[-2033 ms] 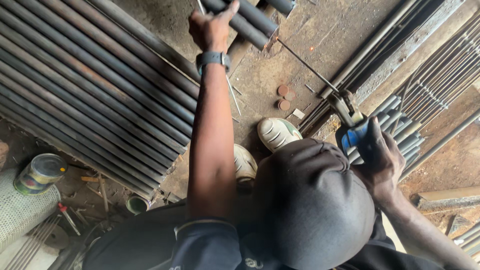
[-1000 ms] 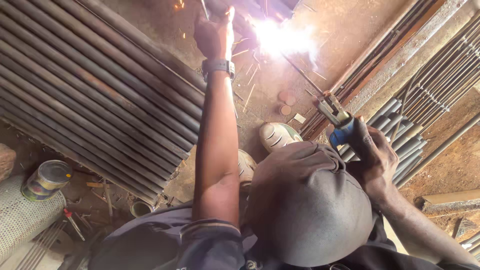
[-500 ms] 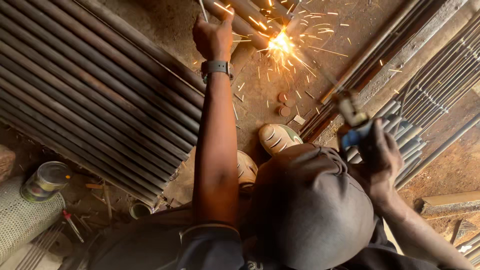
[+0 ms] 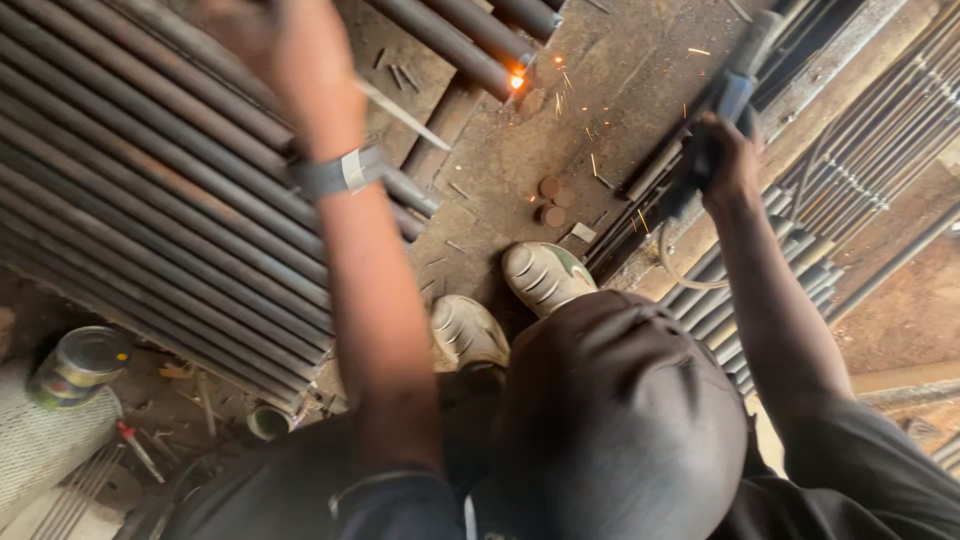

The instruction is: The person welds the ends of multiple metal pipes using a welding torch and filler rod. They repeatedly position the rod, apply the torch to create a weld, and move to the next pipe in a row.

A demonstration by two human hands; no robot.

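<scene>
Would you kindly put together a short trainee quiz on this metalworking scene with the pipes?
1. True or false: the right hand grips a blue-handled tool.
2. Which wrist carries the wristband: A left, B right?
3. What glows at the end of the pipes near the top of the view?
Key: 1 true; 2 A; 3 an orange spark.

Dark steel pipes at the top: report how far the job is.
Done: a small orange glow marks a heated spot on the dark round steel pipe end. In hand: the right hand grips a blue-handled tool; the left hand is raised, blurred. Left: the joint's finish cannot be told.
</scene>
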